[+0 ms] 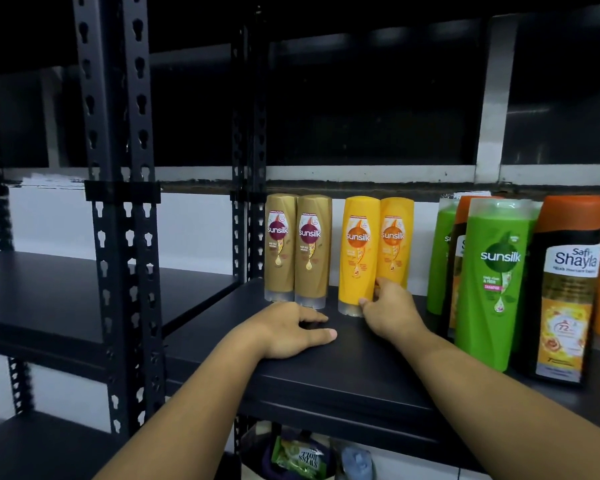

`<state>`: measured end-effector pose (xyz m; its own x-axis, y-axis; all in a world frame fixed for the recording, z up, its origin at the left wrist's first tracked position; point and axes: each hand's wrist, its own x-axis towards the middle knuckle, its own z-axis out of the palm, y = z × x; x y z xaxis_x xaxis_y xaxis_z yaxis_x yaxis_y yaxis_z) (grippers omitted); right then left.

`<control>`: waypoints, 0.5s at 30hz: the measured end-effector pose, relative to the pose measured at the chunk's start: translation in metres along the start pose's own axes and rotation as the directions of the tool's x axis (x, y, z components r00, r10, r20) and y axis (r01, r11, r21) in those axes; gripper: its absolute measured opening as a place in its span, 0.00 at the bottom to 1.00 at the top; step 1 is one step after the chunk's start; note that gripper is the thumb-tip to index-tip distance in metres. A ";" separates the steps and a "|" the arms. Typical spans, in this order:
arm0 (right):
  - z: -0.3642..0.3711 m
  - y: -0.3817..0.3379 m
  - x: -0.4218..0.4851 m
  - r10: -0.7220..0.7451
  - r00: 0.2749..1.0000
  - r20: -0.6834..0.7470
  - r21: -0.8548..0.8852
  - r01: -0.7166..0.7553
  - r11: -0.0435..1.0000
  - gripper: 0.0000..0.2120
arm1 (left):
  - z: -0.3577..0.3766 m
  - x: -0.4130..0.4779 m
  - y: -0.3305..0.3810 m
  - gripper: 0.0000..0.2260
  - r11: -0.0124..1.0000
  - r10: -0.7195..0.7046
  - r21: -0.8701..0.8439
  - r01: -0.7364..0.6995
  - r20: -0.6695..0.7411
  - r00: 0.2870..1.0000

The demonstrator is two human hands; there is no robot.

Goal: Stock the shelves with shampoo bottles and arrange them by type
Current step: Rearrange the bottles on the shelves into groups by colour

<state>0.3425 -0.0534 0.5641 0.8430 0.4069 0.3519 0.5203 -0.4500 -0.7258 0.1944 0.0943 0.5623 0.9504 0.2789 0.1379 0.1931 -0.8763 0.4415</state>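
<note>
Two gold-brown Sunsilk bottles (pixel 280 244) stand side by side at the back left of the black shelf (pixel 326 382). Right of them stand two yellow Sunsilk bottles. My right hand (pixel 390 308) pinches the nearer yellow bottle (pixel 357 251) near its base, with the thumb on its front and a finger between it and the other yellow bottle (pixel 396 237). My left hand (pixel 291 330) rests palm down on the shelf, fingers relaxed, in front of the gold-brown pair. Further right stand a green Sunsilk bottle (pixel 496 282) and a Safi Shayla bottle (pixel 565 292) with an orange cap.
More green and orange bottles (pixel 444 251) stand behind the front ones at the right. A perforated black upright post (pixel 118 216) separates this shelf from a lower black shelf (pixel 49 289) on the left. Under the shelf sit a bag with green packaging (pixel 298 455) and a grey item.
</note>
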 end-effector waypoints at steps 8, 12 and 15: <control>-0.002 -0.002 -0.002 0.018 1.000 0.000 0.011 -0.018 1.000 0.22 | -0.001 0.000 0.000 0.27 1.000 0.000 -0.004 0.000 0.002 1.000; -0.007 -0.003 -0.007 -0.001 0.993 -0.121 0.061 0.009 0.998 0.21 | 0.000 0.001 -0.001 0.27 1.000 -0.003 -0.007 0.003 -0.009 1.000; -0.009 -0.002 -0.011 -0.055 0.992 -0.114 -0.051 0.050 0.997 0.12 | -0.001 0.001 -0.001 0.26 1.000 -0.001 0.024 0.002 -0.040 0.999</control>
<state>0.3328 -0.0640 0.5670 0.8231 0.3380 0.4564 0.5677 -0.4693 -0.6764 0.1947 0.0959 0.5629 0.9398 0.2952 0.1723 0.2008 -0.8849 0.4203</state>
